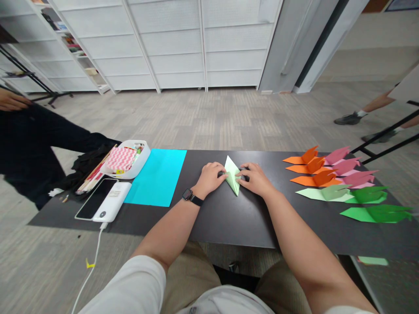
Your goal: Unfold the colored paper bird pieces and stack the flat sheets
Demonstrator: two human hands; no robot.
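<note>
A pale green folded paper (232, 174), a long pointed diamond in shape, lies on the dark table in front of me. My left hand (212, 178), with a black watch (187, 194) on its wrist, pinches the paper's left edge between thumb and fingers. From the other side, my right hand (257, 179) has its thumb and fingertips closed on the right edge. The lower tip of the paper points towards me and the upper tip away. What the fingertips cover is hidden.
On the right stand rows of folded paper birds: orange (312, 169), pink (347, 166) and green (376, 213). A blue sheet (160, 179) lies left, beside a white box (141, 162), a phone (96, 199) and a cabled power bank (113, 203). A person in dark trousers (29, 139) stands at left.
</note>
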